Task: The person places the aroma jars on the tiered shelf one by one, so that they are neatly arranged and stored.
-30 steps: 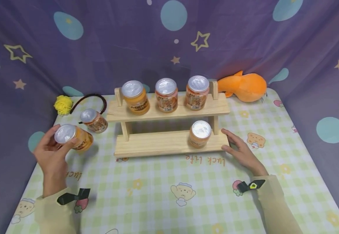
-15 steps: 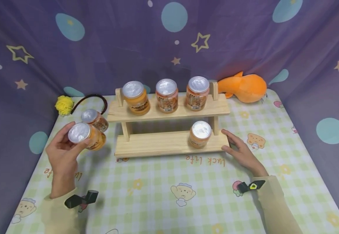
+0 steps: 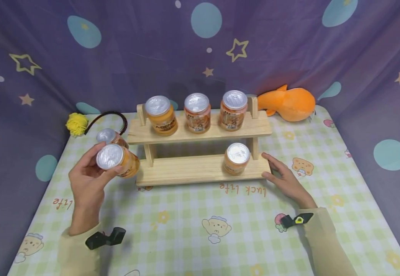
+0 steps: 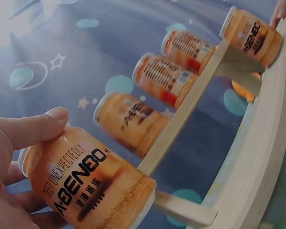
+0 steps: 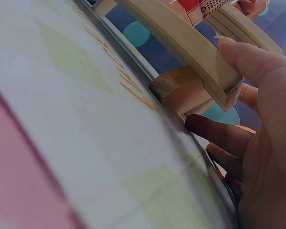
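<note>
My left hand [image 3: 89,182] grips an orange jar [image 3: 128,164] with a silver lid, thumb on the near side and fingers behind. The jar is tilted, its lid toward the palm and its base overlapping the left end of the two-tier wooden shelf [image 3: 182,170] in the head view. Dark A-BENBO lettering shows on this jar [image 4: 90,176] in the left wrist view. At the lower tier's right end, my right hand [image 3: 286,182] holds the shelf's end between thumb and fingers. Close by on that tier stands another orange jar [image 3: 235,163].
On the upper tier stand three jars, left [image 3: 163,122], middle [image 3: 197,117] and right [image 3: 233,115]. Behind the left hand another jar [image 3: 107,136] is partly hidden. A yellow pom-pom [image 3: 76,124], a dark headband [image 3: 125,122] and an orange plush toy [image 3: 294,103] lie toward the back.
My left hand has carried its jar to the right, up to the shelf's left end, now partly covering the jar behind. The right hand keeps its place at the shelf.
</note>
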{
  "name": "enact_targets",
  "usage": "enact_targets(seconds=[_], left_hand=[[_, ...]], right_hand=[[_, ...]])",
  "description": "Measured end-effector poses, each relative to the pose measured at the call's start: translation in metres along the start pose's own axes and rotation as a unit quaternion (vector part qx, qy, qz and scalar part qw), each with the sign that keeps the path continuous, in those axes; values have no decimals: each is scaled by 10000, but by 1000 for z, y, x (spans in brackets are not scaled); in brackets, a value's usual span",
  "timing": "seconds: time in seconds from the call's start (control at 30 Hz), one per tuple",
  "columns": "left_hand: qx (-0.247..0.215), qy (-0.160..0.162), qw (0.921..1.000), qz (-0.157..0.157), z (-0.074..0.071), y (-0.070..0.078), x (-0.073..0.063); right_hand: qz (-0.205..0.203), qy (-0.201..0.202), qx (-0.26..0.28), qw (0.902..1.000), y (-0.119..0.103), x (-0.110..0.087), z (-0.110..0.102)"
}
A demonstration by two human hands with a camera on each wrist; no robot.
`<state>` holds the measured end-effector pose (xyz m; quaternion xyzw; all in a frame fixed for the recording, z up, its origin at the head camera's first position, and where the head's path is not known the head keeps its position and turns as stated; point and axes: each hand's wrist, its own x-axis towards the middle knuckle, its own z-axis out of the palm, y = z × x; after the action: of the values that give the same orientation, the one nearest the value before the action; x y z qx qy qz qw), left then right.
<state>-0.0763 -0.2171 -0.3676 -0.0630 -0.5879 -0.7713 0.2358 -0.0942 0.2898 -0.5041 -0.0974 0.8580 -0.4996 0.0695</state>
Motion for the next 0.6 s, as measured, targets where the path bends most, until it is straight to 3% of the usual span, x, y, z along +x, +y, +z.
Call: enact_targets(seconds=[0.23,0.43,0.6], left_hand=[[368,-518,9980,14,16,0,-3],[731,-555,9954,-282,33,-3,-6],[956,-790,9913,-431,46,-10,-9]], right_hand=[[-1,42,-41,10000,-1,0,0],[19,2,64,10000,-3,1,0],[46,-15,79,10000,-4,1,1]])
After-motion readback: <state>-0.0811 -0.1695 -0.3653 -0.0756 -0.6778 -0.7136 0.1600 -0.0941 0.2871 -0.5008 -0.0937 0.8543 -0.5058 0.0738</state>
